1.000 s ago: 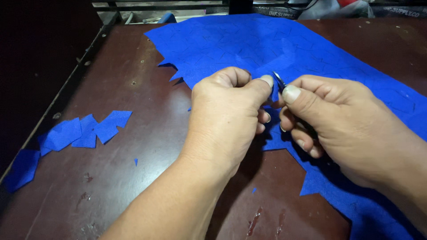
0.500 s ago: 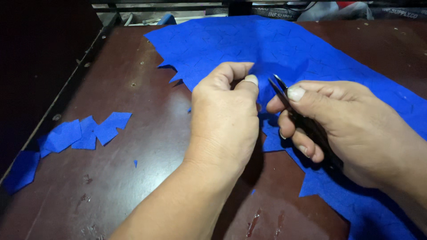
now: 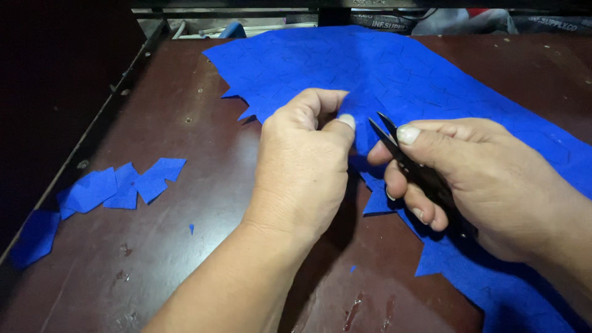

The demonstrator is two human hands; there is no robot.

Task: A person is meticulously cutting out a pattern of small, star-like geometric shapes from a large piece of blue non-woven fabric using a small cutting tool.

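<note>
Dark brown tabletop (image 3: 185,259); left hand (image 3: 302,166) pinches blue cloth (image 3: 370,68) at centre, right hand (image 3: 468,179) grips black snips (image 3: 401,154); scraps (image 3: 123,185) lie left.

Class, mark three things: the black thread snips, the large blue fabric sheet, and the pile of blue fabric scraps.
black thread snips (image 3: 385,132), head view, on the blades.
large blue fabric sheet (image 3: 370,61), head view, its upper middle.
pile of blue fabric scraps (image 3: 123,185), head view, a middle scrap.

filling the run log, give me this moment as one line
left hand: pinching blue fabric sheet | right hand: holding black snips, blades apart | cut blue pieces on left of table
</note>
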